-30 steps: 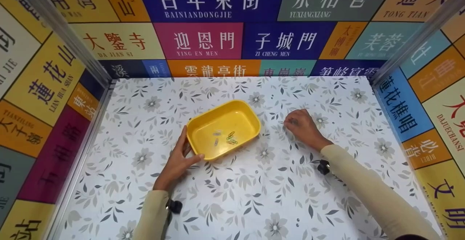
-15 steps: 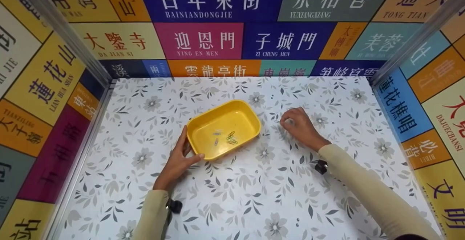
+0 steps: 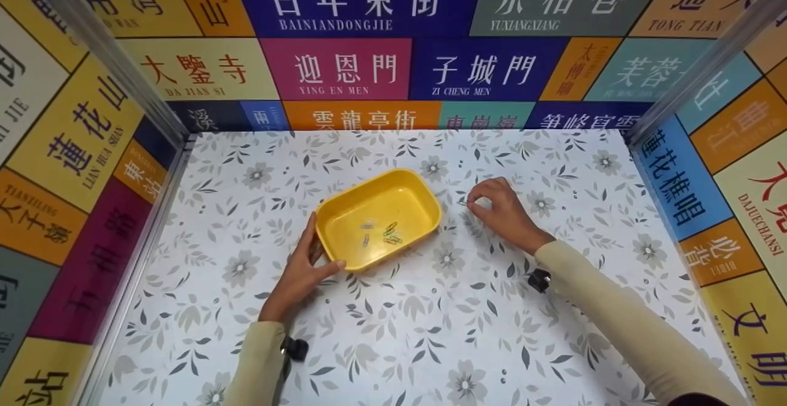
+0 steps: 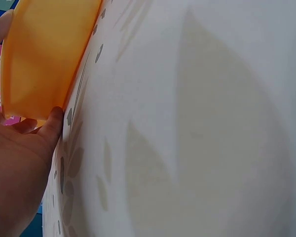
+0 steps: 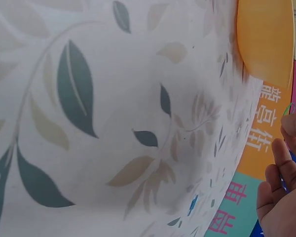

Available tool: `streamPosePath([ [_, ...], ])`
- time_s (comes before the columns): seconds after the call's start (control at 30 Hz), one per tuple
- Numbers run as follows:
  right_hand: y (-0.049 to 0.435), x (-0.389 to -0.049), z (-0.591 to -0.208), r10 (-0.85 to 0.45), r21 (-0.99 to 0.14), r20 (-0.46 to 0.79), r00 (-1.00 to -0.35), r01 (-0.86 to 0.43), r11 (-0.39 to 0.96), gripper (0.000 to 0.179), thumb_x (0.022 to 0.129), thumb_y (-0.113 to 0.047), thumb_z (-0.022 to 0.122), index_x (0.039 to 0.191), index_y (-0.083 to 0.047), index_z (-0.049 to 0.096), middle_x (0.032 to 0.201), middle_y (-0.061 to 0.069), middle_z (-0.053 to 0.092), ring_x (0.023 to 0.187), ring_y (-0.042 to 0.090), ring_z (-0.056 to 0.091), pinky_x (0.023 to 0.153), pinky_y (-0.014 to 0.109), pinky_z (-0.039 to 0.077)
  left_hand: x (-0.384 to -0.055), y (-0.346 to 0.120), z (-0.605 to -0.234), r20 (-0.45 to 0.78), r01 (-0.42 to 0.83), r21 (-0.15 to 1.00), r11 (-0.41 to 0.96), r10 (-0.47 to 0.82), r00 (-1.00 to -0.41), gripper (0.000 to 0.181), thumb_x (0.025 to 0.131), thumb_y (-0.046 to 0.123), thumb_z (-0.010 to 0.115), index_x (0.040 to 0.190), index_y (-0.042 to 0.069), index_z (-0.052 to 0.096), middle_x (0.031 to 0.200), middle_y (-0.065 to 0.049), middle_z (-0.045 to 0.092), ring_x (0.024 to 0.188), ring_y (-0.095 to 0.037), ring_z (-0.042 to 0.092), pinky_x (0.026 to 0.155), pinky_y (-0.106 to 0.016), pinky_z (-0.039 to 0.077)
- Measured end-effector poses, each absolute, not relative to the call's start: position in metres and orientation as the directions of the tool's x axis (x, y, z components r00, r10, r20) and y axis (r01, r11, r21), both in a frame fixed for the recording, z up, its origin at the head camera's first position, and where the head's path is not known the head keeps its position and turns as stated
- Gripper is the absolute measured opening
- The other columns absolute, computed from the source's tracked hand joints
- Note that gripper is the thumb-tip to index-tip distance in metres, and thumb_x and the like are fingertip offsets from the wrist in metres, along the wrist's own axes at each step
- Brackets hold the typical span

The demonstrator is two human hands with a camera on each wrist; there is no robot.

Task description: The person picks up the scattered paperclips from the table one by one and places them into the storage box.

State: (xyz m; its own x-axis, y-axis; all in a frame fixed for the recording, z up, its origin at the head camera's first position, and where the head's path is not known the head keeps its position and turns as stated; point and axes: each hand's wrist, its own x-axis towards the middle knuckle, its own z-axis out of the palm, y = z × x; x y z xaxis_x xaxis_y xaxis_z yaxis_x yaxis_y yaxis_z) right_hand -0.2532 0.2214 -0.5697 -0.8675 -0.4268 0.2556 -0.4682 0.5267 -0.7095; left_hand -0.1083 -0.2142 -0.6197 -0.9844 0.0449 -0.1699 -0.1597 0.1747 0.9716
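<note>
My left hand (image 3: 300, 275) holds the left end of a yellow plastic tray (image 3: 409, 203), with the thumb at the near corner and the fingers along the left side. Inside the tray lie several paper clips (image 3: 391, 234), some green and yellowish, others pale. To the right of the tray, my right hand (image 3: 505, 214) pinches a green paper clip (image 5: 288, 108) between thumb and forefinger, above the table and apart from the tray. The left wrist view has the tray's outer wall (image 4: 49, 59) beside the left thumb.
A small blue object, perhaps another paper clip (image 5: 192, 205), lies on the table in the right wrist view. White cloth with a leaf pattern (image 3: 381, 357) covers the table. Colourful lettered panels (image 3: 350, 67) wall the back and both sides.
My right hand has shifted a little left and away from me, towards the tray, with the paper clip in its fingertips. The left hand and the tray have stayed put.
</note>
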Motion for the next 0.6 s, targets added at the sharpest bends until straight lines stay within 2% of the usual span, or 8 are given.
streamPosePath([
  [0.37,0.202,-0.251,-0.556,-0.490,-0.664,0.237,-0.839,-0.508,0.548,0.006,0.101,-0.003,0.078,0.096,-0.007,0.078,0.111,0.010,0.072,0.114,0.031,0.054,0.105,0.045,0.047,-0.108,-0.216,-0.621,-0.134,-0.122,0.977,0.176,0.056,-0.989,0.123,0.093,0.024,0.091,0.179,0.035,0.005,0.184,0.004,0.012,0.167,-0.023,0.027,0.135,-0.041,0.027],
  [0.6,0.195,-0.249,-0.555,-0.520,-0.654,0.228,-0.823,-0.525,0.545,0.006,0.100,-0.003,0.079,0.097,-0.008,0.077,0.110,0.009,0.071,0.113,0.030,0.055,0.103,0.045,0.049,-0.108,-0.215,-0.619,-0.145,-0.132,0.973,0.190,0.052,-0.988,0.124,0.092,0.024,0.092,0.179,0.033,0.004,0.184,0.003,0.014,0.166,-0.023,0.030,0.134,-0.041,0.029],
])
